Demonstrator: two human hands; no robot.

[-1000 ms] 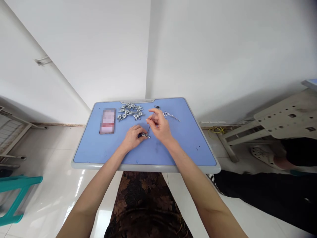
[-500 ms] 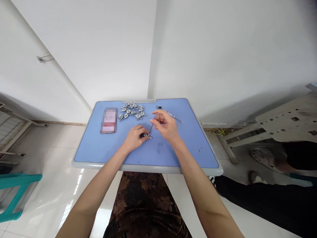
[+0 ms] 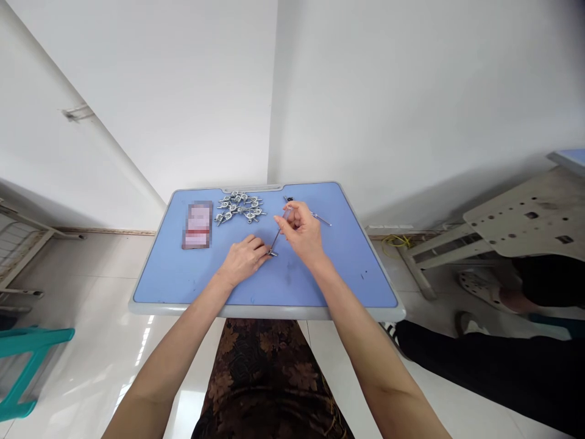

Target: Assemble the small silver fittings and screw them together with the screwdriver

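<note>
On the blue tabletop, my left hand (image 3: 245,259) is closed on a small metal fitting (image 3: 273,253); its fingers cover most of the piece, so its exact kind is hidden. My right hand (image 3: 302,231) pinches the clear handle of a screwdriver (image 3: 276,237). The thin shaft slants down to the left, and its tip meets the fitting beside my left fingertips. Behind my hands lies a pile of similar silvery metal fittings (image 3: 240,206) with short pins. Partly hidden behind my right hand is another slim metal tool (image 3: 322,219).
A phone-like object (image 3: 197,225) with a blurred face lies at the table's left. The grey table rim (image 3: 269,311) runs along my front. A teal stool (image 3: 34,341) stands at lower left. Another person's leg in black (image 3: 479,366) and a pale metal frame (image 3: 516,213) are at right.
The view has shifted slightly. My left fingers have closed further over the fitting, hiding its dark part. The screwdriver stays in my right hand with its tip at the fitting.
</note>
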